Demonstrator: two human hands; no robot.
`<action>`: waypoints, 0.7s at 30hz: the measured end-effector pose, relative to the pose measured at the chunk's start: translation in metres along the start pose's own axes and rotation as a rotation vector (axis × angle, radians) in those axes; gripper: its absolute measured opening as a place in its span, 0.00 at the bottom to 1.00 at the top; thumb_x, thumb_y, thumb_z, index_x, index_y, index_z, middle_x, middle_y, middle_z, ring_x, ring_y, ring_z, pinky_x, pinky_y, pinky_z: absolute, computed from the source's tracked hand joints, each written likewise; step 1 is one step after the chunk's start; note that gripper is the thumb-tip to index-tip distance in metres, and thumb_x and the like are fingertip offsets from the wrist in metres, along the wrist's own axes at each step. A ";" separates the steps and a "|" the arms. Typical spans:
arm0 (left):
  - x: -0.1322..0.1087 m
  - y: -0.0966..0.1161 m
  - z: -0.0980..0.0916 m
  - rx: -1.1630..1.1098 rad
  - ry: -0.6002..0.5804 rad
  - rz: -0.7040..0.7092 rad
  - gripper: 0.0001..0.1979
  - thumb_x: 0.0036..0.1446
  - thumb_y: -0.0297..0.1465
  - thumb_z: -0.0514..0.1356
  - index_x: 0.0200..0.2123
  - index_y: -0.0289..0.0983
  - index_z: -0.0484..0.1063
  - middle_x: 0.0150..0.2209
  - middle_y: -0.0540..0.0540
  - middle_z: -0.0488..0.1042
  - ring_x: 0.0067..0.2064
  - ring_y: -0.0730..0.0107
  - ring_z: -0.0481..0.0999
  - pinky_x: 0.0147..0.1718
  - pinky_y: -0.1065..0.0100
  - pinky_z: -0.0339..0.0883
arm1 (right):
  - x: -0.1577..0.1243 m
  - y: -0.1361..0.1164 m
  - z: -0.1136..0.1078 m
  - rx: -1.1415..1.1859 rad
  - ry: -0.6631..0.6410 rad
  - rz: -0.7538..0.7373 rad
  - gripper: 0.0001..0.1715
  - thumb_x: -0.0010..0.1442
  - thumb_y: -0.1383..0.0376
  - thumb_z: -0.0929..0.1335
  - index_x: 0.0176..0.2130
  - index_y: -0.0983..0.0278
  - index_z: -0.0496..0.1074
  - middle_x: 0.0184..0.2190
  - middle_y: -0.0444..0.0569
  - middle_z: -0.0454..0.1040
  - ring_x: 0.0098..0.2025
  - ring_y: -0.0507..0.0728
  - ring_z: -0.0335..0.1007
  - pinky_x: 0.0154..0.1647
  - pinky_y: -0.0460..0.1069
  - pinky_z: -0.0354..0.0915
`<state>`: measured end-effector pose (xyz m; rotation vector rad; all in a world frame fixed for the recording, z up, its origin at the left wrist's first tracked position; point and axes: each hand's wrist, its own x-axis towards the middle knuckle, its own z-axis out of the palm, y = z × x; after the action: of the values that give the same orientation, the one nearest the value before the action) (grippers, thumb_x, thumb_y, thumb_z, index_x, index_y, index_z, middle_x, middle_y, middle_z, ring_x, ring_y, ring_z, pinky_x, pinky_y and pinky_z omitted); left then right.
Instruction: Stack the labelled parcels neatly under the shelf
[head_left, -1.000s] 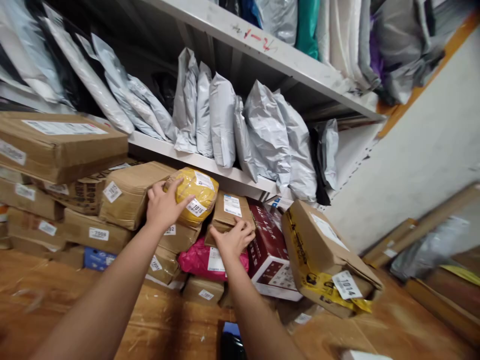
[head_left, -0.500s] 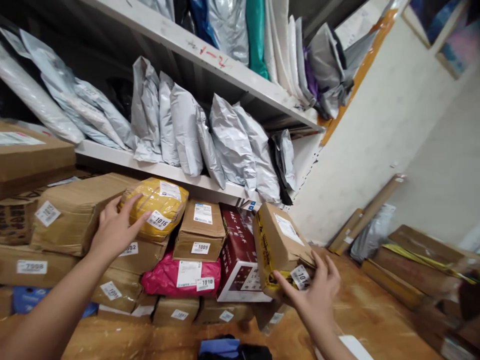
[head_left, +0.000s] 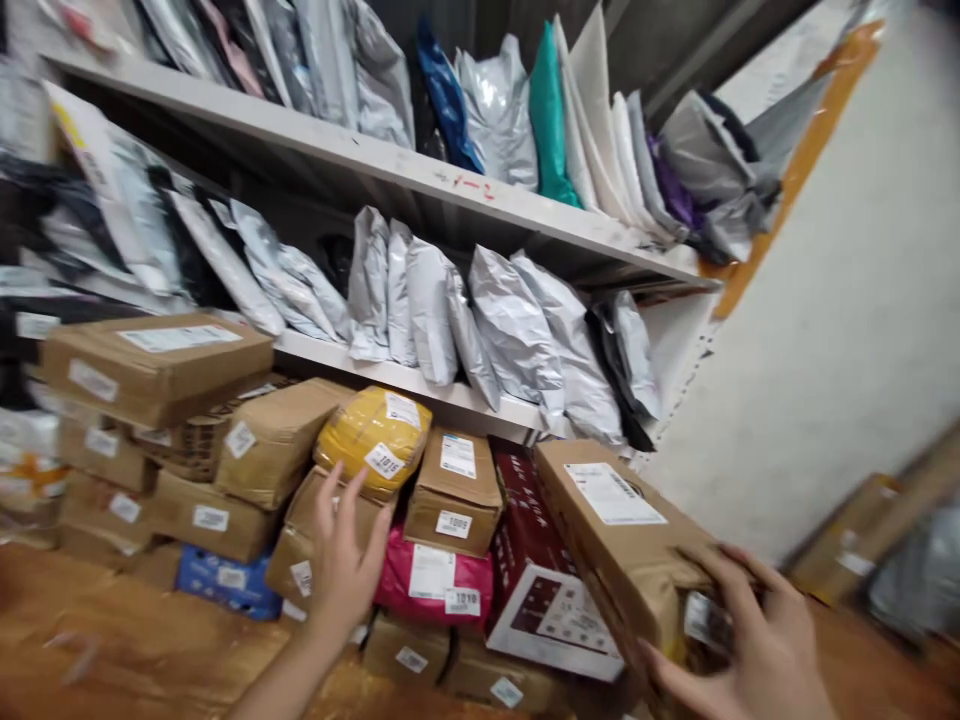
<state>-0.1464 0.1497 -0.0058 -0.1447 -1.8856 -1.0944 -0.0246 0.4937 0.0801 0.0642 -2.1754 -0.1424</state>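
My left hand (head_left: 345, 560) hovers with its fingers spread in front of the stacked parcels, just below a yellow wrapped parcel (head_left: 375, 440) and over a brown box (head_left: 300, 540); it holds nothing. My right hand (head_left: 750, 650) grips the near end of a long brown cardboard box (head_left: 615, 530) with a white label, which leans against a dark red carton (head_left: 536, 570). A small brown box (head_left: 454, 490) rests on a pink bag parcel (head_left: 435, 580) between my hands.
Grey, white, teal and blue mailer bags (head_left: 480, 330) stand in rows on two white shelves (head_left: 420, 385). More brown boxes (head_left: 157, 360) are stacked at the left, with a blue box (head_left: 225, 580) low down. A white wall (head_left: 840, 330) closes the right side.
My left hand came off the yellow parcel and dropped lower. My right hand left the small brown box, moved right and took hold of the long brown box, which has tilted flatter.
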 end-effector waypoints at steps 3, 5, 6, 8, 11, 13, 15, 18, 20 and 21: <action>-0.011 0.001 0.001 -0.053 -0.074 -0.028 0.21 0.62 0.37 0.50 0.57 0.41 0.57 0.63 0.37 0.51 0.64 0.54 0.53 0.61 0.46 0.52 | 0.014 -0.004 -0.006 0.016 -0.066 -0.298 0.41 0.38 0.55 0.72 0.52 0.57 0.63 0.54 0.59 0.58 0.53 0.74 0.56 0.51 0.67 0.58; -0.016 0.001 0.001 -0.081 -0.101 -0.039 0.20 0.62 0.36 0.50 0.57 0.41 0.57 0.62 0.37 0.51 0.64 0.54 0.54 0.61 0.45 0.52 | 0.027 -0.013 -0.002 0.001 -0.174 -0.424 0.41 0.34 0.60 0.73 0.50 0.57 0.67 0.54 0.58 0.60 0.54 0.76 0.53 0.52 0.69 0.54; -0.019 0.001 0.000 -0.089 -0.111 -0.033 0.20 0.62 0.36 0.50 0.57 0.41 0.57 0.62 0.37 0.52 0.64 0.54 0.54 0.61 0.44 0.51 | 0.034 -0.019 0.001 -0.011 -0.260 -0.456 0.40 0.32 0.61 0.72 0.49 0.56 0.69 0.54 0.57 0.61 0.55 0.77 0.51 0.53 0.70 0.52; -0.024 0.001 -0.001 -0.099 -0.139 -0.012 0.20 0.61 0.36 0.50 0.56 0.41 0.58 0.62 0.37 0.52 0.64 0.52 0.55 0.61 0.44 0.51 | 0.048 -0.034 0.005 -0.033 -0.442 -0.472 0.41 0.30 0.62 0.72 0.48 0.56 0.69 0.54 0.54 0.63 0.57 0.78 0.48 0.56 0.72 0.46; -0.032 0.003 -0.003 -0.120 -0.198 0.019 0.20 0.61 0.36 0.50 0.56 0.44 0.58 0.62 0.38 0.52 0.64 0.52 0.54 0.60 0.42 0.53 | 0.065 -0.058 0.007 -0.042 -0.582 -0.484 0.41 0.31 0.59 0.72 0.48 0.57 0.69 0.54 0.53 0.64 0.59 0.78 0.46 0.58 0.72 0.40; -0.039 0.005 -0.005 -0.120 -0.233 0.033 0.20 0.61 0.36 0.50 0.56 0.45 0.57 0.62 0.39 0.51 0.64 0.52 0.54 0.58 0.41 0.55 | 0.071 -0.069 0.006 -0.036 -0.601 -0.503 0.40 0.32 0.57 0.72 0.48 0.57 0.69 0.54 0.52 0.64 0.59 0.78 0.47 0.59 0.71 0.39; -0.046 0.006 -0.006 -0.104 -0.265 0.059 0.20 0.61 0.35 0.50 0.57 0.46 0.56 0.62 0.39 0.51 0.64 0.52 0.55 0.57 0.41 0.58 | 0.070 -0.071 0.005 -0.017 -0.590 -0.498 0.40 0.32 0.56 0.73 0.48 0.57 0.69 0.54 0.52 0.65 0.59 0.78 0.47 0.59 0.71 0.40; -0.058 0.006 -0.009 -0.067 -0.307 0.101 0.22 0.61 0.33 0.50 0.59 0.47 0.55 0.62 0.39 0.52 0.63 0.54 0.57 0.55 0.45 0.63 | 0.060 -0.052 0.002 0.050 -0.435 -0.421 0.39 0.31 0.58 0.72 0.47 0.57 0.70 0.52 0.53 0.65 0.58 0.77 0.49 0.57 0.70 0.47; -0.065 0.004 -0.011 -0.049 -0.326 0.125 0.23 0.61 0.33 0.51 0.59 0.47 0.54 0.63 0.38 0.52 0.63 0.54 0.58 0.55 0.47 0.64 | 0.053 -0.028 0.001 0.104 -0.242 -0.294 0.36 0.33 0.59 0.71 0.46 0.58 0.70 0.51 0.55 0.66 0.56 0.74 0.56 0.55 0.67 0.54; -0.068 0.002 -0.011 -0.044 -0.340 0.134 0.23 0.61 0.33 0.51 0.59 0.46 0.54 0.63 0.38 0.53 0.63 0.55 0.58 0.55 0.48 0.65 | 0.049 -0.015 0.003 0.129 -0.145 -0.195 0.34 0.35 0.57 0.70 0.45 0.58 0.70 0.49 0.56 0.67 0.52 0.72 0.60 0.53 0.66 0.57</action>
<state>-0.0990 0.1645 -0.0539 -0.5027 -2.1163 -1.0693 -0.0551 0.4746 0.1169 0.3497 -2.3191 -0.1210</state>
